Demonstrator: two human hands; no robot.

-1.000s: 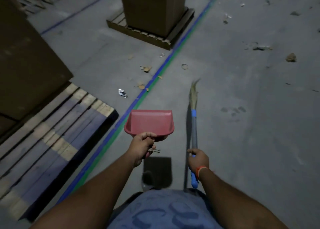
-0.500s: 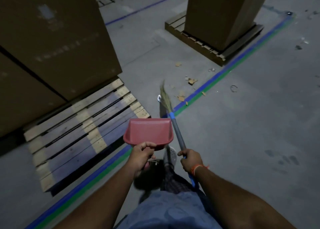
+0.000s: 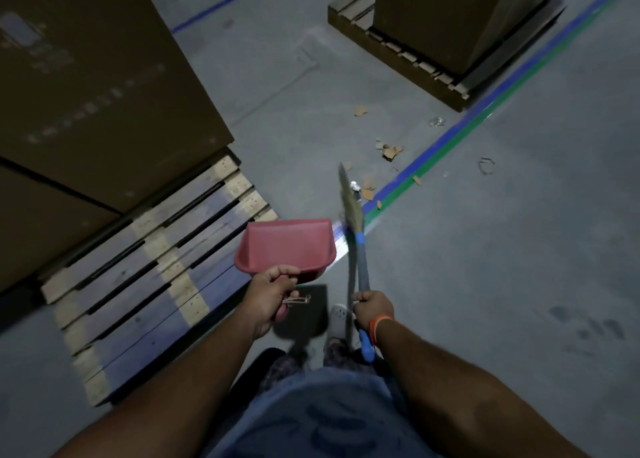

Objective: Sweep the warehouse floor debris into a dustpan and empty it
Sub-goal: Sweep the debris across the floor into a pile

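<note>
A: What do the hands hold?
B: The left hand (image 3: pixel 268 293) grips the dustpan (image 3: pixel 287 248) handle; the right hand (image 3: pixel 374 307) is wrapped round the broom (image 3: pixel 360 260).
A: And the debris (image 3: pixel 389 151)?
B: On the floor (image 3: pixel 502 250) just beyond the broom's tip, near the tape line (image 3: pixel 450 135).

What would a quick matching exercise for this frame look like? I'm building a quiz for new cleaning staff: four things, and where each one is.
Things:
1. dustpan
2. broom
3. cardboard scraps
4. near pallet

Places:
A. on the floor beside the blue and green line
B. gripped by the left hand
C. under the big carton on the left
D. gripped by the right hand

Pairs: 1-B, 2-D, 3-A, 4-C
</note>
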